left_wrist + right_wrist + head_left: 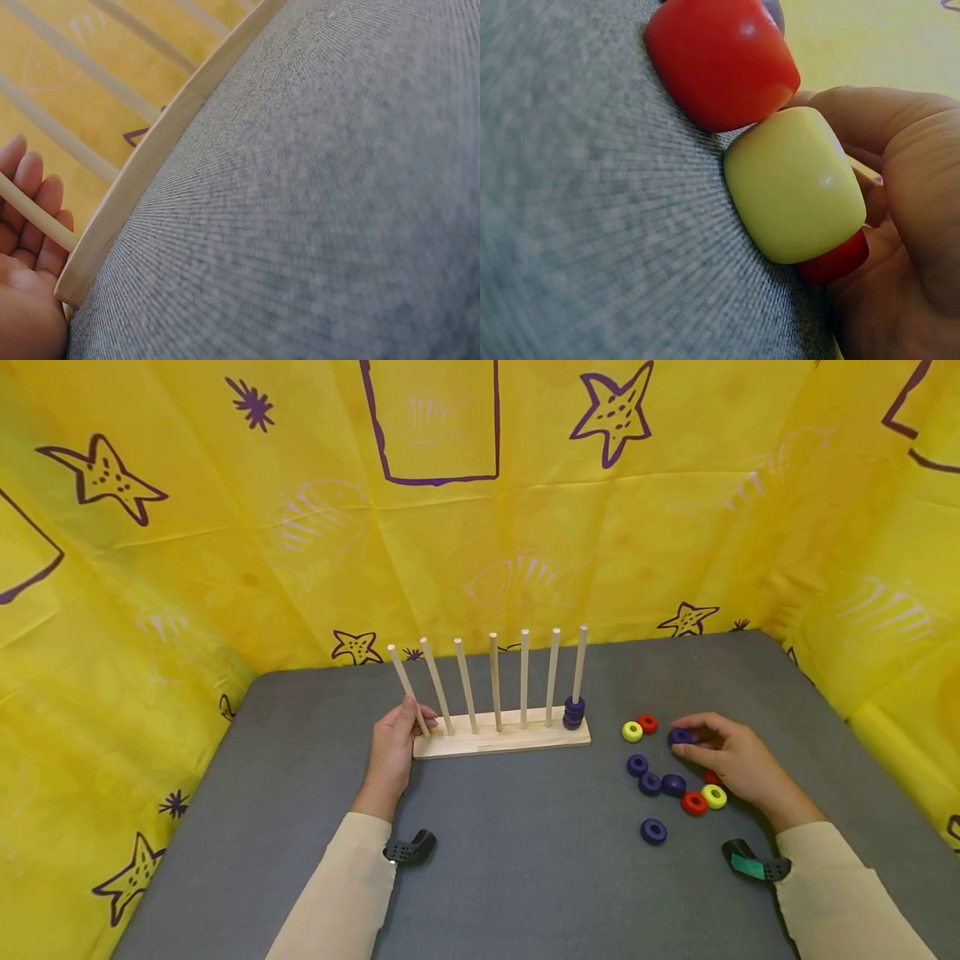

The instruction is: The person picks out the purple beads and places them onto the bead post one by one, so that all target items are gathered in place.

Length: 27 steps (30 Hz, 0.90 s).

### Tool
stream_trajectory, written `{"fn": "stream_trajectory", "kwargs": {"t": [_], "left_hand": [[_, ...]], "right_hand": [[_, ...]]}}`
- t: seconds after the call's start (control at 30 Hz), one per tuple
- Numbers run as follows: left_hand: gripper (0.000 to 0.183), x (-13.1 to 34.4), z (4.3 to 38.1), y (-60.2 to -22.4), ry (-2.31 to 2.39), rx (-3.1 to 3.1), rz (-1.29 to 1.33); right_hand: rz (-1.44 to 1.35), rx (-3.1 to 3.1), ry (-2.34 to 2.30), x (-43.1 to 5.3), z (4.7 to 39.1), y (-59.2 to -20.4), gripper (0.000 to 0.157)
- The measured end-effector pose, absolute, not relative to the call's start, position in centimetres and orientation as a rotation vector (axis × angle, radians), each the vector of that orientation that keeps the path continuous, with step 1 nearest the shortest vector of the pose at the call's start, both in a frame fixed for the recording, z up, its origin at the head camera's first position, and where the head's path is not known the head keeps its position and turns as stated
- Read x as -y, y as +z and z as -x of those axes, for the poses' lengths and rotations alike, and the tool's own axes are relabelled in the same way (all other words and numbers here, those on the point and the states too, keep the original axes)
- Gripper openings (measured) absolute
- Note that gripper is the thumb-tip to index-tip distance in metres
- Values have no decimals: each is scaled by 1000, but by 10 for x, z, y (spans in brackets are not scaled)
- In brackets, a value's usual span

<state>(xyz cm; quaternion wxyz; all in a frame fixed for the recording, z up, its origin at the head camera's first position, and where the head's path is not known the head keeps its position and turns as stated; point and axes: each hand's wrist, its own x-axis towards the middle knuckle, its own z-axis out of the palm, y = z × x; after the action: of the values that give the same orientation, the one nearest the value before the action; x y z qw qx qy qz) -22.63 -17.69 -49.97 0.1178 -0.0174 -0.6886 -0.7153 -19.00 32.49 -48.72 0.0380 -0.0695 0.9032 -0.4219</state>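
A wooden peg stand [502, 741] with a row of upright pegs stands on the table. My left hand [393, 743] holds it at its left end, fingers and thumb around the leftmost peg [37, 216]. Purple rings [573, 713] are stacked low on the rightmost peg. To the right of the stand, my right hand [738, 762] pinches a purple ring [680, 737] between thumb and fingers. That ring is hidden in the right wrist view, where a yellow ring [795, 187] and a red ring [720, 64] lie in front of the hand.
Loose purple rings [653, 832] lie on the grey table [510, 860] near the right hand. Further back, another yellow ring [632, 732] touches another red ring [647, 723]. A yellow patterned cloth [465, 552] hangs behind and beside the table.
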Motion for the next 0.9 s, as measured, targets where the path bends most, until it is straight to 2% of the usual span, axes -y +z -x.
{"fn": "stream_trajectory", "kwargs": {"t": [0.9], "left_hand": [[57, 176, 228, -501, -2100, 2001, 60]], "right_hand": [[343, -2933, -1404, -309, 183, -469, 37]]}}
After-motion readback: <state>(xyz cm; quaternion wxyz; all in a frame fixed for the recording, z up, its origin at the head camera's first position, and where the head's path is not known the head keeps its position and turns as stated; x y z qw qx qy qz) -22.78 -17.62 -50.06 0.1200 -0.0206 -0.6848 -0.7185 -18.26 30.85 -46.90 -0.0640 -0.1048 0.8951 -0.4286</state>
